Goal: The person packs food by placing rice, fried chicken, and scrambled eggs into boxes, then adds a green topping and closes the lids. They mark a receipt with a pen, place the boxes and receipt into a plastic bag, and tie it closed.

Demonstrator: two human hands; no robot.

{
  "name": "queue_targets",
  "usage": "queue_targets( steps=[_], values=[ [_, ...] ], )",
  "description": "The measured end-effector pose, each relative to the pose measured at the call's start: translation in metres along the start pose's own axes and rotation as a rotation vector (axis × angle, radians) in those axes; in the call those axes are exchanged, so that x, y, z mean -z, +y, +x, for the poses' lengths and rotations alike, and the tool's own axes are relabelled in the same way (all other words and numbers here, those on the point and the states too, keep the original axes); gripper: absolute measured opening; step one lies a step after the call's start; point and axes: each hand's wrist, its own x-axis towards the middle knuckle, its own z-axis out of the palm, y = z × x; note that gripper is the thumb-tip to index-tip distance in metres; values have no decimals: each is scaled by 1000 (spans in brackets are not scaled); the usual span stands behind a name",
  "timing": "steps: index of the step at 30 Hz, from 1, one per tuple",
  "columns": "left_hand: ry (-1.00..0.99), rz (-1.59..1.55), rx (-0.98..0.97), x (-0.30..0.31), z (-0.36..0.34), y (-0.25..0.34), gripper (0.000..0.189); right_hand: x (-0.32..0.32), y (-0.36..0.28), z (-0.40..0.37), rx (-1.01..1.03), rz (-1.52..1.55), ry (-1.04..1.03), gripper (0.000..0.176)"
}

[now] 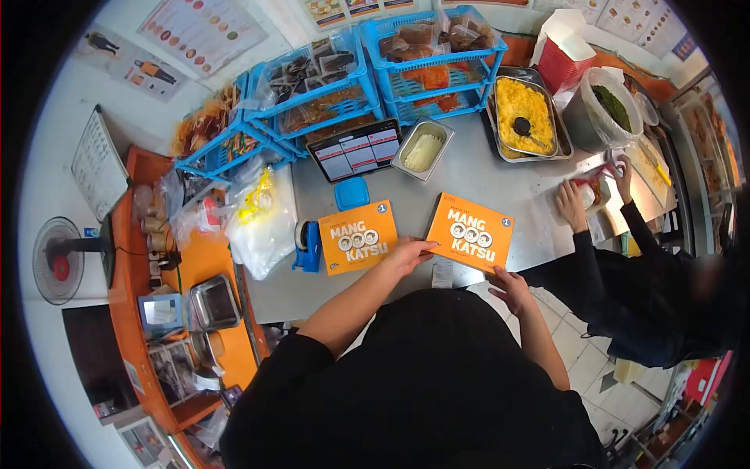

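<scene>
Between my hands is an orange meal box (pixel 471 233) printed "MANG KATSU", at the front of the metal counter. My left hand (pixel 411 254) grips its lower left edge, fingertips on the side. At its lower right corner, my right hand (pixel 512 289) holds the edge, with the thumb near the front and some fingers hidden below. A second orange box (pixel 358 238) of the same print lies just left of my left hand, apart from it. A paper receipt (pixel 442 273) sits by the counter's front edge, partly under the held box.
A blue tape dispenser (pixel 307 246) and blue lid (pixel 351 193) lie left. Behind stand a tablet (pixel 355 152), a metal pan (pixel 423 148), blue baskets (pixel 437 78) and a tray of yellow food (pixel 525 117). At right, a co-worker's hands (pixel 573 205) handle a food container.
</scene>
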Motion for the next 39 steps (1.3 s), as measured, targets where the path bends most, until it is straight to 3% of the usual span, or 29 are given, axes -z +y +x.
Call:
queue_targets(
  steps=[7, 10, 12, 15, 18, 22, 25, 27, 30, 34, 36, 37, 39],
  values=[
    [117, -11, -32, -3, -2, -21, 37, 3, 37, 18, 155, 279, 37, 44],
    [152, 73, -97, -9, -9, -20, 35, 4, 49, 28, 171, 260, 49, 43],
    [267, 263, -164, -15, -14, -18, 40, 3, 48, 29, 195, -37, 172, 45],
    [334, 339, -250, -20, -16, -27, 44, 4, 40, 25, 204, -86, 149, 48],
    [252, 167, -224, -14, -18, -25, 46, 6, 38, 31, 196, -102, 112, 52],
    [318, 274, -240, -17, -13, -32, 45, 6, 40, 33, 186, -128, 95, 55],
    [499, 501, -312, -19, -1, -50, 41, 6, 38, 34, 184, -176, 89, 52],
    [718, 718, -602, -20, 0, -58, 38, 7, 38, 35, 189, -217, 69, 51],
    [642, 540, -604, -30, -23, -47, 35, 10, 40, 40, 192, -223, 47, 48],
    [634, 548, -569, -32, -27, -54, 38, 10, 38, 39, 201, -232, 27, 42],
    [843, 800, -699, -31, -21, -59, 41, 10, 38, 38, 195, -232, 25, 42],
    [847, 800, -700, -31, -23, -56, 41, 9, 37, 39, 192, -232, 26, 42],
    [623, 498, -480, -28, -29, -48, 45, 8, 36, 40, 193, -221, 19, 42]
  ],
)
